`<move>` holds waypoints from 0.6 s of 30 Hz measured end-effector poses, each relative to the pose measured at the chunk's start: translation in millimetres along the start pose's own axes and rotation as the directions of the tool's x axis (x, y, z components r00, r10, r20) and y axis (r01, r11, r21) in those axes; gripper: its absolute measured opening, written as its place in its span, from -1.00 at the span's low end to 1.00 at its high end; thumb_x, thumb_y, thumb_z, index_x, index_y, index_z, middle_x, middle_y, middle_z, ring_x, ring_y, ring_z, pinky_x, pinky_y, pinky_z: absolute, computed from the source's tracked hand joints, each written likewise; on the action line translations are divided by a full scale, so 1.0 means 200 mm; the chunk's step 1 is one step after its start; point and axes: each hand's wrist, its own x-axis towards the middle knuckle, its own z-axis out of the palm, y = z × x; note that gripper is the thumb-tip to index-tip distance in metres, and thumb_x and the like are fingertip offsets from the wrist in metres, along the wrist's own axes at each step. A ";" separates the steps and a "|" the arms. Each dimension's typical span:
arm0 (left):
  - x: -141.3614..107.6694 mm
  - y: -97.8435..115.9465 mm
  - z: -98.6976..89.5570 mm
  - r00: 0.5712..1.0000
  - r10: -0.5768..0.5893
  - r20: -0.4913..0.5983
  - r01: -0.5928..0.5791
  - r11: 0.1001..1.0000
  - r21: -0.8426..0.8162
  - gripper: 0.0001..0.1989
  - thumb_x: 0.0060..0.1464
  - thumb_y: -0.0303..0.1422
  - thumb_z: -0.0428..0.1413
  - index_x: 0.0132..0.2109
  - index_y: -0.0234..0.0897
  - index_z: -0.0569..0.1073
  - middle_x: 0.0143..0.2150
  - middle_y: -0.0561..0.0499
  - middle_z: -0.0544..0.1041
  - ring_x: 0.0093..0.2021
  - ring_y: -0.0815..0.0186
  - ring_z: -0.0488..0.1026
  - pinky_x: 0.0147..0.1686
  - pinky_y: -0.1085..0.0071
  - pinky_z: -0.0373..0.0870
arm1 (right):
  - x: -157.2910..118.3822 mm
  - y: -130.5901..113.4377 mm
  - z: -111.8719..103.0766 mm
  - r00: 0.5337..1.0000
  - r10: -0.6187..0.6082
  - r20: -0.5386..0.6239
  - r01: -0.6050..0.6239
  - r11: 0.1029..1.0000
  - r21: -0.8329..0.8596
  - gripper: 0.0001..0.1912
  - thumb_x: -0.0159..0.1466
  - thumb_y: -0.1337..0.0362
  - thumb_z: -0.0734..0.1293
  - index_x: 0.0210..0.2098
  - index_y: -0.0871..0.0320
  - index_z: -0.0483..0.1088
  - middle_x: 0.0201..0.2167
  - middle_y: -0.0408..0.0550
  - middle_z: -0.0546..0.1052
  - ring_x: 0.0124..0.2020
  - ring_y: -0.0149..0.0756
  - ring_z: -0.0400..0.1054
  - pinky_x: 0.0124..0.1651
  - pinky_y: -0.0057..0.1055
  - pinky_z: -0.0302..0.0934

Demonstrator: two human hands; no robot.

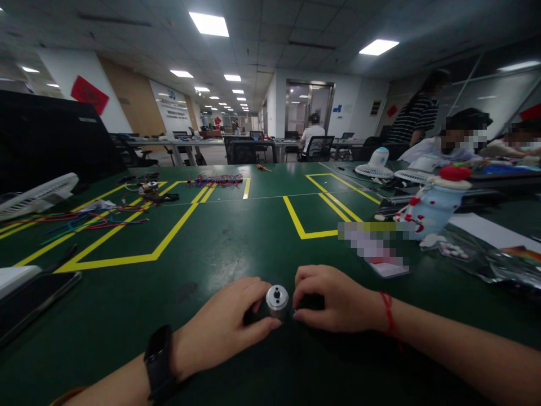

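Note:
My left hand [234,313], wearing a black watch, is closed around a small silver cylinder that looks like a small electric motor [277,298]. The cylinder stands upright on the green table, its top face with dark holes and a dark centre turned up. Just to the right of it, my right hand [327,299] has its thumb and fingers curled together in a pinch, apart from the cylinder. Anything between those fingertips is too small or hidden to make out. A red string circles the right wrist.
Yellow tape marks the green table [228,242]. Coloured wires [105,217] lie left, near a phone [38,304]. Wire bundles [215,180] and an orange screwdriver [264,168] lie farther back. At right are a blue cup [439,206], a white fan [375,163] and seated people.

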 end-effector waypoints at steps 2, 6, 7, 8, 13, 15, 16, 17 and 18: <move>0.00 0.00 0.00 1.000 0.004 -0.009 -0.004 1.000 -0.002 -0.83 0.22 -0.24 0.10 -0.24 -0.25 0.34 -0.33 0.07 0.38 -0.34 0.29 0.29 -0.36 0.41 0.16 | 0.02 -0.03 0.01 0.998 -0.005 -0.066 0.007 1.000 0.023 -0.91 0.19 0.30 0.41 -0.31 0.18 0.51 -0.33 -0.09 0.44 -0.34 -0.37 0.32 -0.30 -0.44 0.20; 0.00 0.00 0.00 1.000 0.016 -0.014 -0.016 1.000 -0.014 -0.85 0.21 -0.26 0.11 -0.21 -0.25 0.36 -0.31 0.07 0.40 -0.33 0.29 0.30 -0.34 0.40 0.17 | 0.06 -0.11 0.00 0.955 0.031 -0.295 0.001 0.994 0.108 -0.89 0.25 0.26 0.38 -0.28 0.18 0.50 -0.33 -0.10 0.41 -0.35 -0.38 0.30 -0.34 -0.45 0.17; 0.00 0.00 0.00 1.000 0.016 -0.016 -0.017 1.000 -0.015 -0.86 0.21 -0.27 0.11 -0.20 -0.25 0.37 -0.31 0.06 0.40 -0.33 0.28 0.30 -0.33 0.40 0.18 | 0.07 -0.13 0.00 0.951 0.033 -0.307 0.000 0.994 0.107 -0.89 0.26 0.27 0.37 -0.27 0.17 0.50 -0.33 -0.10 0.41 -0.35 -0.38 0.29 -0.34 -0.45 0.16; 0.00 0.00 0.01 1.000 0.015 -0.018 -0.015 1.000 -0.014 -0.86 0.21 -0.27 0.11 -0.18 -0.25 0.37 -0.30 0.06 0.41 -0.33 0.28 0.30 -0.33 0.39 0.19 | 0.08 -0.15 0.00 0.954 0.034 -0.299 -0.005 0.995 0.099 -0.90 0.26 0.28 0.37 -0.27 0.17 0.51 -0.33 -0.11 0.41 -0.35 -0.39 0.29 -0.34 -0.45 0.16; 0.00 0.00 0.01 1.000 0.021 -0.005 -0.021 1.000 -0.012 -0.86 0.21 -0.28 0.10 -0.16 -0.25 0.38 -0.29 0.04 0.42 -0.32 0.27 0.31 -0.32 0.38 0.20 | 0.09 -0.18 0.02 0.966 -0.013 -0.259 0.026 0.998 0.049 -0.92 0.26 0.34 0.36 -0.25 0.18 0.49 -0.37 -0.13 0.41 -0.36 -0.40 0.29 -0.32 -0.46 0.15; 0.00 0.00 0.01 1.000 0.025 -0.011 -0.025 1.000 -0.011 -0.87 0.22 -0.28 0.09 -0.17 -0.25 0.38 -0.30 0.04 0.43 -0.32 0.27 0.32 -0.32 0.39 0.21 | 0.08 -0.17 0.02 0.968 -0.055 -0.245 0.063 0.998 0.023 -0.91 0.24 0.36 0.36 -0.24 0.18 0.49 -0.35 -0.12 0.43 -0.35 -0.40 0.31 -0.30 -0.46 0.15; 0.00 0.00 0.01 1.000 0.027 -0.016 -0.027 1.000 -0.010 -0.87 0.22 -0.27 0.09 -0.18 -0.25 0.38 -0.29 0.04 0.43 -0.32 0.27 0.32 -0.32 0.39 0.21 | 0.08 -0.17 0.02 0.969 -0.066 -0.236 0.071 0.997 0.013 -0.91 0.24 0.37 0.36 -0.24 0.18 0.49 -0.34 -0.12 0.44 -0.35 -0.40 0.31 -0.30 -0.46 0.15; 0.00 0.00 0.01 0.999 0.029 -0.021 -0.029 1.000 -0.010 -0.87 0.22 -0.27 0.09 -0.19 -0.25 0.38 -0.29 0.04 0.43 -0.31 0.26 0.33 -0.31 0.39 0.22 | 0.08 -0.17 0.01 0.971 -0.067 -0.232 0.070 0.998 0.007 -0.90 0.24 0.37 0.36 -0.24 0.17 0.49 -0.34 -0.12 0.44 -0.34 -0.40 0.32 -0.30 -0.46 0.16; 0.00 0.00 0.01 0.999 0.031 -0.024 -0.031 0.999 -0.011 -0.86 0.22 -0.27 0.09 -0.19 -0.25 0.38 -0.28 0.03 0.44 -0.30 0.26 0.34 -0.30 0.38 0.22 | 0.08 -0.17 0.01 0.971 -0.059 -0.233 0.061 0.998 0.004 -0.90 0.24 0.37 0.36 -0.24 0.17 0.49 -0.35 -0.12 0.45 -0.34 -0.39 0.32 -0.30 -0.46 0.16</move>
